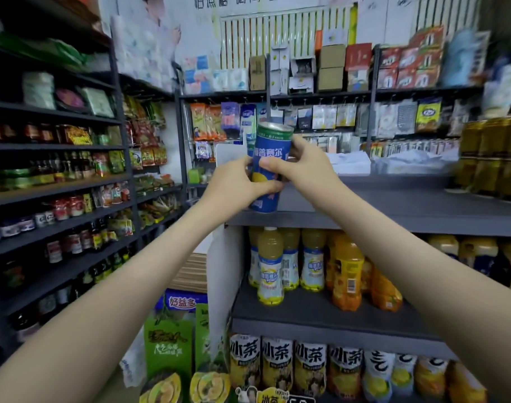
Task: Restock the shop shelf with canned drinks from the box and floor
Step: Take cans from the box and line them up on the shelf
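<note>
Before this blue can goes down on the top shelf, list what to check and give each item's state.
1. Grip: left hand and right hand both curl round the blue metal drink can with the green top band: ok.
2. Landing spot: the grey top shelf is bare just behind the can: ok.
3. Upright: the can leans slightly: not ok.
4. Base seated: it is at the shelf's front edge; contact: cannot tell.
5. Clearance: the gold cans stand far to the right, well apart: ok.

Grey top shelf carries gold cans at its right end.
</note>
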{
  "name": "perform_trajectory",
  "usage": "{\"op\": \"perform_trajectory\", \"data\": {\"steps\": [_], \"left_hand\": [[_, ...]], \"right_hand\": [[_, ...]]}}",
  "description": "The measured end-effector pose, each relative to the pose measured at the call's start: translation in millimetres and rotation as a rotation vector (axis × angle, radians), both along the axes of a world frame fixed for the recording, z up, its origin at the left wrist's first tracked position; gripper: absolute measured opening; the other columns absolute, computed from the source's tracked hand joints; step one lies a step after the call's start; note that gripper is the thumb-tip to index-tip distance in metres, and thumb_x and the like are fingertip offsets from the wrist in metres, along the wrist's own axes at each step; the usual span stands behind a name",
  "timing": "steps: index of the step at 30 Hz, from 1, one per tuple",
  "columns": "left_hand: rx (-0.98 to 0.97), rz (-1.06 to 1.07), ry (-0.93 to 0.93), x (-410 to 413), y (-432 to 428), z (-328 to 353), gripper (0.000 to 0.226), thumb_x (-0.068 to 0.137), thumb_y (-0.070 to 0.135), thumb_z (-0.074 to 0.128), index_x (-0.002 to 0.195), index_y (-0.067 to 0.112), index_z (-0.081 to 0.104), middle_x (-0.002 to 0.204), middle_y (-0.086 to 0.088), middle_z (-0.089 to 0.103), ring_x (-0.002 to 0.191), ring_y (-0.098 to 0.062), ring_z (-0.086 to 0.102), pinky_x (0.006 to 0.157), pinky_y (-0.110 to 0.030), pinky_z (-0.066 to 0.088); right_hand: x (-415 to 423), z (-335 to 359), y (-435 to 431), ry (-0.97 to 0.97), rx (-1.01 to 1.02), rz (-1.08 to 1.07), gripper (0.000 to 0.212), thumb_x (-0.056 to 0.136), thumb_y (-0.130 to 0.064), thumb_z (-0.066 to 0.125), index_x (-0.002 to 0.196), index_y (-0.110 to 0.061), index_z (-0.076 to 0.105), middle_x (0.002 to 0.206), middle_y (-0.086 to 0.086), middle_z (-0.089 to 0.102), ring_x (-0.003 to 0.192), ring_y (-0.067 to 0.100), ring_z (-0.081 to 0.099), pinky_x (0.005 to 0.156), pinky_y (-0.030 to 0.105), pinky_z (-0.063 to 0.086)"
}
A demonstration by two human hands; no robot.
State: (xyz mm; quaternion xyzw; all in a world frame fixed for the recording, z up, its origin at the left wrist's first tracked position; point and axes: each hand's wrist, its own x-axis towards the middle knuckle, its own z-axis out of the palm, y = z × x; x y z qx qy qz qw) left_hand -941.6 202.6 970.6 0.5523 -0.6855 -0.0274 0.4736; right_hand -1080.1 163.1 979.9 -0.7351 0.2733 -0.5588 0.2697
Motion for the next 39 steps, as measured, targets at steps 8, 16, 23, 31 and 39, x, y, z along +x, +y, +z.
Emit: {"op": "perform_trajectory", "data": {"steps": [8,16,23,31,39], "left_hand": [[0.081,0.042,0.097,39,-73,-14,0.046,0.069,0.044,0.079,0.108,0.022,0.066,0.083,0.006,0.07,0.076,-0.006,0.065,0.065,-0.024,0.051],[0.151,-0.05,0.143,56,-106,-19,0.048,0.071,0.042,0.078,0.111,0.021,0.061,0.1,0.006,0.069,0.088,-0.006,0.065,0.075,-0.023,0.053],[0.158,-0.035,0.072,54,-116,-17,0.054,0.072,0.046,0.076,0.117,0.023,0.056,0.107,0.004,0.067,0.095,-0.012,0.063,0.086,-0.032,0.051],[0.168,-0.049,-0.007,55,-121,-17,0.065,0.069,0.05,0.077,0.122,0.022,0.052,0.11,0.005,0.065,0.098,-0.012,0.061,0.08,-0.028,0.049],[0.152,-0.037,-0.112,52,-118,-20,0.066,0.077,0.042,0.074,0.13,0.016,0.045,0.123,-0.003,0.061,0.106,-0.017,0.059,0.077,-0.023,0.043]], "right_hand": [[13,-8,-70,0.085,0.121,-0.003,0.052,0.085,-0.02,0.069,0.132,-0.011,0.047,0.104,0.004,0.063,0.099,0.028,0.064,0.086,0.047,0.054],[16,-26,-108,0.335,0.189,-0.106,0.051,0.079,-0.023,0.073,0.125,-0.014,0.052,0.11,0.005,0.062,0.099,0.024,0.063,0.089,0.042,0.052],[36,-30,-110,0.474,0.113,-0.076,0.058,0.07,-0.026,0.082,0.118,-0.022,0.049,0.108,-0.008,0.063,0.099,0.011,0.062,0.088,0.025,0.047],[38,-31,-115,0.493,0.126,-0.115,0.065,0.068,-0.021,0.082,0.124,-0.019,0.049,0.115,-0.003,0.064,0.103,0.015,0.06,0.095,0.035,0.046],[33,-31,-98,0.557,0.095,-0.22,0.069,0.077,-0.016,0.076,0.136,-0.016,0.039,0.125,0.002,0.059,0.103,0.011,0.056,0.082,0.013,0.041]]}}
